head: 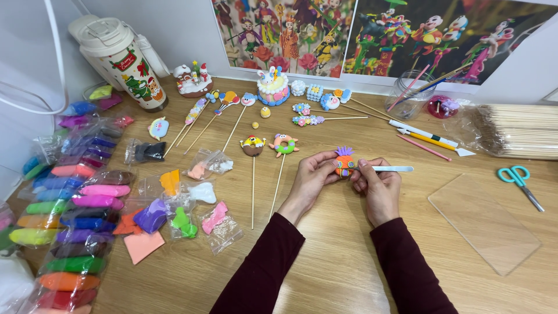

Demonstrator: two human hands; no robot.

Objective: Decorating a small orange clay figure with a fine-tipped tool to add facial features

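Note:
My left hand pinches a small orange clay figure with a purple spiky top, held just above the wooden table. My right hand grips a white modelling tool whose end meets the figure's right side; its other end points right. Both arms wear dark red sleeves. Just left of my hands lie finished clay figures on sticks: a yellow chick and a pink and green ring-shaped one.
Bagged coloured clay fills the left side. A decorated flask stands back left. More clay figures on sticks, a clear jar of tools, a skewer bundle, teal scissors and a clear plastic sheet sit around.

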